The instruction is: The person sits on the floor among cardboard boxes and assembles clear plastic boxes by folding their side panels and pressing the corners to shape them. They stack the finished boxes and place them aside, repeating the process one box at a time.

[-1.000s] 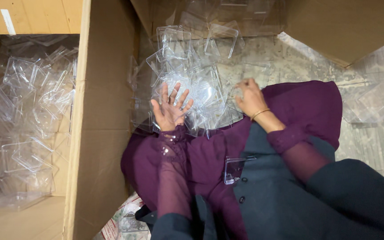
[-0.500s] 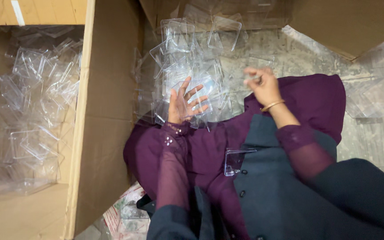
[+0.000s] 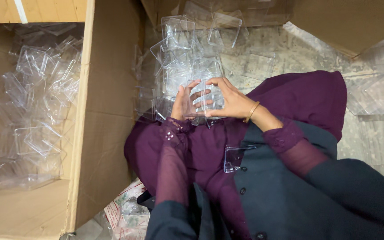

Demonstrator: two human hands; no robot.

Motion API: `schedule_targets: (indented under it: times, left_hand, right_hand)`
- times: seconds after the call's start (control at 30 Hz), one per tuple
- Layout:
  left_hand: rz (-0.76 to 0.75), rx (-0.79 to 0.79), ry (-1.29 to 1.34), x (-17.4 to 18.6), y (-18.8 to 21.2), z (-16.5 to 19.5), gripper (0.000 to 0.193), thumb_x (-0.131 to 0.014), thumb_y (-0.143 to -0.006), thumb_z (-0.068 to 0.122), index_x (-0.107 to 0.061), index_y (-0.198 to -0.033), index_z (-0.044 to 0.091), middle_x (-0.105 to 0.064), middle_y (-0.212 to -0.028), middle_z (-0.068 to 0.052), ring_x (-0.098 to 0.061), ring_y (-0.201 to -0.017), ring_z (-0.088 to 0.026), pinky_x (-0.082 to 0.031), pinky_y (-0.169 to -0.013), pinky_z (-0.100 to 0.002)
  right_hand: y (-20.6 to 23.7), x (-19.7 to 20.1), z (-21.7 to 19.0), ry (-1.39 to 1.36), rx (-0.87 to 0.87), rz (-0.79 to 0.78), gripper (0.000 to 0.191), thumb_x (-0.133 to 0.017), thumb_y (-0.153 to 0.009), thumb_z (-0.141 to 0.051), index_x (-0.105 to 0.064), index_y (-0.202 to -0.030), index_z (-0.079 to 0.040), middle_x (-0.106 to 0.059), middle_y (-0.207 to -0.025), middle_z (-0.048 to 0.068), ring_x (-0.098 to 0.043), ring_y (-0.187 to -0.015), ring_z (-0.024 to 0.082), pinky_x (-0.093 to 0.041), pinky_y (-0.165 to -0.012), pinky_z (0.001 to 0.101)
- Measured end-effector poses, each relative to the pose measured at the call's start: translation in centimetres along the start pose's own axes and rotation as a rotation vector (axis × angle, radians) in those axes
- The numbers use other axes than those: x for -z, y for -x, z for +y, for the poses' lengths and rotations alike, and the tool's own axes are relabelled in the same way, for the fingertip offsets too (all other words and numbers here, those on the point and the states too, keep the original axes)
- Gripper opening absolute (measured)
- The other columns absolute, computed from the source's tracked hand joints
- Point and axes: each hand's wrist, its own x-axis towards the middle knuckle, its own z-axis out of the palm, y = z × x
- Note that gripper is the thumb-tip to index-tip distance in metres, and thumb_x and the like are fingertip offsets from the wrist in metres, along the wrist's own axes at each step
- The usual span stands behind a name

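Note:
My left hand (image 3: pixel 184 103) and my right hand (image 3: pixel 230 99) meet over my lap, both gripping one small clear plastic box (image 3: pixel 203 98) between their fingers. Just beyond them lies a heap of the same clear plastic boxes (image 3: pixel 181 49) on the floor. One more clear plastic piece (image 3: pixel 235 158) rests on my dark garment by the buttons. A thin gold bangle sits on my right wrist.
A large cardboard carton (image 3: pixel 83 133) at the left holds several clear plastic boxes (image 3: pixel 36 106). More cardboard flaps (image 3: pixel 347 22) stand at the top right. Loose clear pieces (image 3: pixel 374 95) lie on the speckled floor at the right. A printed plastic bag (image 3: pixel 123 211) lies by my knee.
My right hand has come left from the pile to join my left hand. Both hands have closed on a clear box, where the left palm was spread flat before.

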Motion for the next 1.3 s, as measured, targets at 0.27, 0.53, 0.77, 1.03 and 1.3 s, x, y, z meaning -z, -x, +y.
schedule_targets:
  times: [0.27, 0.53, 0.77, 1.03, 1.3]
  left_hand:
    - [-0.028, -0.012, 0.021, -0.1, -1.0, -1.4, 0.098, -0.049, -0.09, 0.08, -0.032, -0.159, 0.013, -0.05, -0.142, -0.023, -0.062, -0.117, -0.039, -0.057, -0.091, -0.058]
    - [-0.031, -0.009, -0.035, 1.2, -2.0, -2.5, 0.096, -0.049, -0.087, 0.078, -0.032, -0.156, 0.014, -0.05, -0.138, -0.02, -0.065, -0.111, -0.035, -0.06, -0.085, -0.051]
    - [-0.033, -0.034, 0.021, 2.3, -2.6, -3.7, 0.098, -0.051, -0.091, 0.077, -0.029, -0.159, 0.011, -0.052, -0.137, -0.022, -0.067, -0.107, -0.035, -0.06, -0.086, -0.05]
    - [-0.023, -0.051, 0.016, 2.4, -2.5, -3.8, 0.1, -0.051, -0.09, 0.077, -0.028, -0.158, 0.008, -0.053, -0.134, -0.022, -0.069, -0.105, -0.035, -0.062, -0.081, -0.049]
    - [-0.025, -0.02, -0.016, 2.0, -2.2, -3.6, 0.096, -0.048, -0.091, 0.077, -0.03, -0.156, 0.008, -0.054, -0.13, -0.021, -0.069, -0.105, -0.034, -0.062, -0.078, -0.048]
  right_hand:
    - [-0.3, 1.9, -2.8, -0.038, 0.121, -0.016, 0.114, -0.092, -0.071, -0.03, -0.026, -0.161, -0.009, -0.043, -0.148, 0.02, -0.047, -0.141, 0.036, -0.041, -0.117, 0.0436]
    - [-0.7, 1.0, -1.9, -0.004, 0.101, -0.055, 0.117, -0.094, -0.067, -0.032, -0.027, -0.161, -0.012, -0.042, -0.147, 0.02, -0.048, -0.138, 0.038, -0.044, -0.113, 0.0436]
    - [-0.5, 0.6, -1.3, 0.027, 0.071, -0.063, 0.119, -0.095, -0.067, -0.039, -0.028, -0.162, -0.014, -0.045, -0.144, 0.019, -0.051, -0.134, 0.038, -0.046, -0.111, 0.0435]
    - [-0.3, 0.5, -1.1, 0.008, 0.079, -0.059, 0.119, -0.095, -0.067, -0.04, -0.029, -0.162, -0.014, -0.046, -0.142, 0.018, -0.053, -0.132, 0.037, -0.047, -0.11, 0.0435]
    - [-0.5, 0.5, -0.8, 0.032, 0.057, -0.081, 0.118, -0.095, -0.067, -0.045, -0.03, -0.161, -0.015, -0.048, -0.133, 0.016, -0.056, -0.124, 0.035, -0.049, -0.104, 0.0434]
